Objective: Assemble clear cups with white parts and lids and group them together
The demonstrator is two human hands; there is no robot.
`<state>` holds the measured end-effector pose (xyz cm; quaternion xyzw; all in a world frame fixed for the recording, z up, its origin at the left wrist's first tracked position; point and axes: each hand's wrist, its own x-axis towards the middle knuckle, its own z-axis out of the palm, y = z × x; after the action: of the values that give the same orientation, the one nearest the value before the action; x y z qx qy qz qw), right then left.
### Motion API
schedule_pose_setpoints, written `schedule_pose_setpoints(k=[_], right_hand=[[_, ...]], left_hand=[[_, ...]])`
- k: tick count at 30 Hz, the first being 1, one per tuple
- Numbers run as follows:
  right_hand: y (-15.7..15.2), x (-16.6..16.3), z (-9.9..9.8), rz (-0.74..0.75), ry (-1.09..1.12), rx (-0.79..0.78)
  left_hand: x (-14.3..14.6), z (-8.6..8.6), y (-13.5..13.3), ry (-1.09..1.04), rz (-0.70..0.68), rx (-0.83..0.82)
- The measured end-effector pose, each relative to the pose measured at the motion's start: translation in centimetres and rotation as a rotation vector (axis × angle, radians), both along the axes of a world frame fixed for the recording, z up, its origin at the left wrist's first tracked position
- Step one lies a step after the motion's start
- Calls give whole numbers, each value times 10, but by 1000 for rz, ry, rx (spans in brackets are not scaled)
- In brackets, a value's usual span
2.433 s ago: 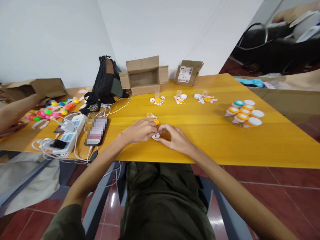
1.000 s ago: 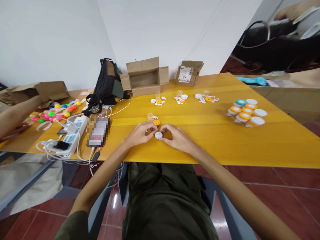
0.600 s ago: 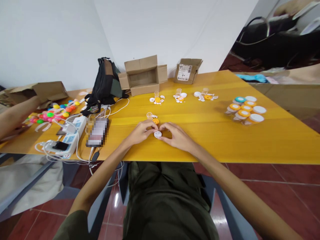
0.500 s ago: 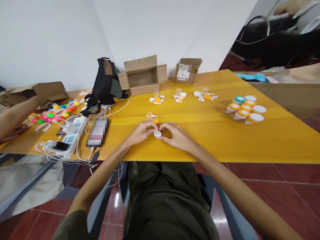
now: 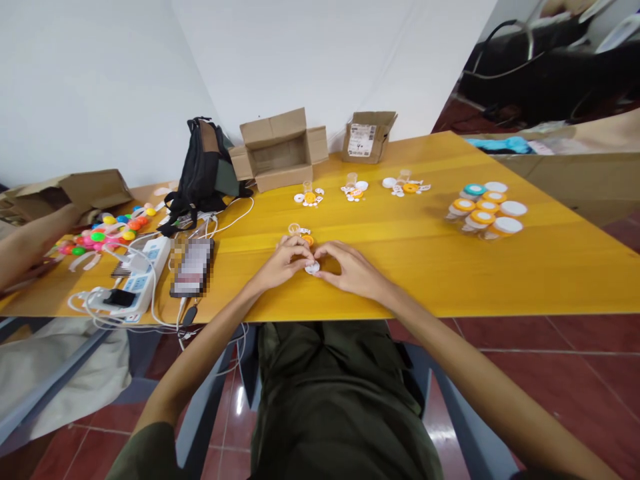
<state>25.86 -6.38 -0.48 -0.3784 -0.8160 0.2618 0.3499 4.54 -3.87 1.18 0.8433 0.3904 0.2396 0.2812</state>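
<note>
Both of my hands meet over the table near its front edge, around a small round white plastic piece (image 5: 313,269). My right hand (image 5: 353,272) grips its right side between thumb and bent index finger. My left hand (image 5: 285,263) is closed in a pinch at its upper left; any smaller part between those fingertips is hidden. Just beyond my left hand are an orange ring-shaped part (image 5: 307,240) and a clear plastic cup (image 5: 294,229), with small white pieces beside them.
Three groups of clear cups, orange rings and white bits (image 5: 310,198) lie farther back. Capped jars (image 5: 484,217) cluster at right. Cardboard boxes (image 5: 283,160) and a black backpack (image 5: 200,167) stand behind. A power strip (image 5: 150,273), cables and phone lie left, near another person's arm (image 5: 30,243).
The view has shifted slightly, so the table items appear a little farther left. My hands stay on the white piece, my left fingertips now covering more of its upper edge.
</note>
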Motion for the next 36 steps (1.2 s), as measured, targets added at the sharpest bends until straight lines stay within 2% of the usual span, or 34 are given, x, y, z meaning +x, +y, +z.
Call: schedule_pose_setpoints(k=[24,36], right_hand=[[3,-2,-4,-2,68,-58],[4,-2,-5,-7,74,-61]], left_hand=[[5,-3,0,15,22,103],[4,5,-5,42,-7,211]])
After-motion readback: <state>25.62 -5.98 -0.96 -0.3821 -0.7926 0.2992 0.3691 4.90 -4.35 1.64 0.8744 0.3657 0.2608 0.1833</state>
